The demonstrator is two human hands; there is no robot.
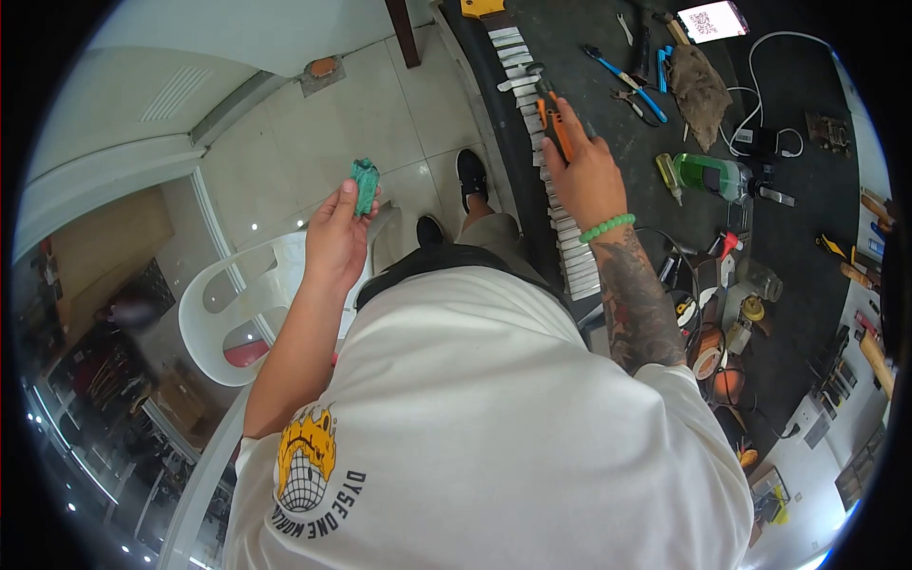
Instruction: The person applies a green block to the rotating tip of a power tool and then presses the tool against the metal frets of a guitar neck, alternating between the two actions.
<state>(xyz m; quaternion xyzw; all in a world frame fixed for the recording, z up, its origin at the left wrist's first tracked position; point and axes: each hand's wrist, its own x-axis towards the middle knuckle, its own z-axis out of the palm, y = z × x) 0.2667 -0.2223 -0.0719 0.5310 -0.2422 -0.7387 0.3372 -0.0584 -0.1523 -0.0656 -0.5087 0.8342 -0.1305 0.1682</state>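
My left hand (344, 223) is raised over the floor, its thumb and fingers closed on a crumpled teal-green wad (364, 186), perhaps a cloth or scouring pad. On the other side, my right hand (586, 180), with a green bead bracelet (608, 227), grips an orange-and-black handled tool (551, 119); its kind is not clear. That tool lies over a long row of whitish strips (578, 256) along the bench edge, which resembles a taped guitar neck. Near the tool's far end, one loose pale strip (518, 85) sticks out sideways. A yellow piece (483, 8) caps the row.
On the dark bench (655, 157) lie a blue-handled brush (625, 83), pliers (635, 106), a brown rag (698, 90), a green liquid bottle (711, 177) and a lit phone (712, 21). Cables and small containers crowd nearer my right arm. A white plastic chair (214, 313) stands at left.
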